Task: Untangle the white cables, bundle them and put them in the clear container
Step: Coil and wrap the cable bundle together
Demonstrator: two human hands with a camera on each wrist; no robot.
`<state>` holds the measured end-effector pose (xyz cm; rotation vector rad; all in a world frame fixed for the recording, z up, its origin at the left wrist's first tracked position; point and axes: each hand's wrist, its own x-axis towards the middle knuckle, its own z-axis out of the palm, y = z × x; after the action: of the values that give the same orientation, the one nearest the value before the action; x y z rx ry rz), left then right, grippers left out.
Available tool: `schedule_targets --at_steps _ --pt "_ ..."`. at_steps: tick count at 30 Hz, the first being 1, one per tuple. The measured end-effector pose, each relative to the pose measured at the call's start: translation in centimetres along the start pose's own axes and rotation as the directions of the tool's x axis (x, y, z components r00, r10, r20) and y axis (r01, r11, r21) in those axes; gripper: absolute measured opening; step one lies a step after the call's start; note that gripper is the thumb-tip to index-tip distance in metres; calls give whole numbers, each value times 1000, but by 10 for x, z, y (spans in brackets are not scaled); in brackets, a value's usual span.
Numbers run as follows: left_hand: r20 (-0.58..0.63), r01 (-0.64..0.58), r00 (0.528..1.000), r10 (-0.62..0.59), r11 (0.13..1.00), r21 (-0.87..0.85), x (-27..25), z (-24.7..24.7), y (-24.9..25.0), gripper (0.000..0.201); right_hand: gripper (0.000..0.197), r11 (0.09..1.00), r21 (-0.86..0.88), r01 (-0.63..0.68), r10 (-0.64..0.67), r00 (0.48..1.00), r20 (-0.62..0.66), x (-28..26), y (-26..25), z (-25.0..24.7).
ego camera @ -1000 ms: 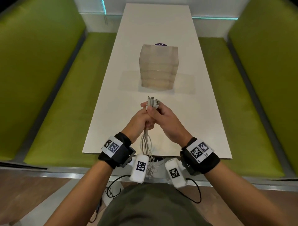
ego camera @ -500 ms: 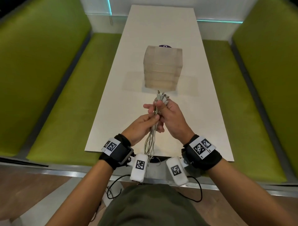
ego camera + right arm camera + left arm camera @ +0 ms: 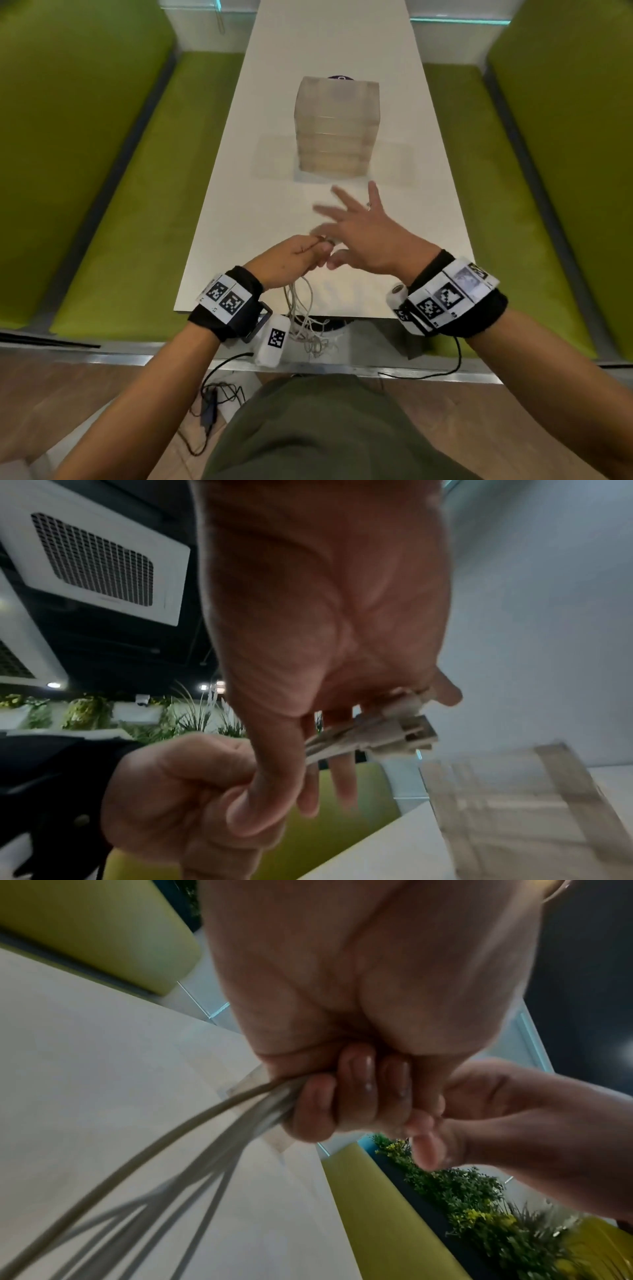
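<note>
My left hand grips a bunch of white cables above the near end of the white table; the loose strands hang down past the table edge. In the left wrist view its fingers curl round the cables. My right hand is beside it with fingers spread and blurred. In the right wrist view the cables' plug ends stick out of the left hand and lie across my straight right fingers. The clear container stands farther along the table.
Green benches run along the left and right of the table. A small purple object peeks out behind the container. Black wires lie on the floor by my legs.
My right hand has let go of the cable ends and spread its fingers. Both hands have dropped nearer the table's front edge, and the left still holds the bunch.
</note>
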<state>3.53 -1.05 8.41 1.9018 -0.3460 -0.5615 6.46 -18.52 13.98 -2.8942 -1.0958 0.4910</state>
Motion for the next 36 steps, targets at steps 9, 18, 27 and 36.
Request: schedule_targets --at_steps 9,18,27,36 --pt "-61 -102 994 94 983 -154 -5 1 2 40 15 999 -49 -10 15 995 98 0 -2 -35" --pt "-146 -164 980 134 960 -226 -5 11 -1 43 25 991 118 68 -53 991 -122 -15 6 -74" --pt "-106 -87 992 68 979 -183 1 27 -34 47 25 963 269 3 41 986 -160 -34 29 -61" --pt "-78 35 996 -38 999 -36 -17 45 -75 47 26 937 350 -17 100 970 -221 -52 46 -94"
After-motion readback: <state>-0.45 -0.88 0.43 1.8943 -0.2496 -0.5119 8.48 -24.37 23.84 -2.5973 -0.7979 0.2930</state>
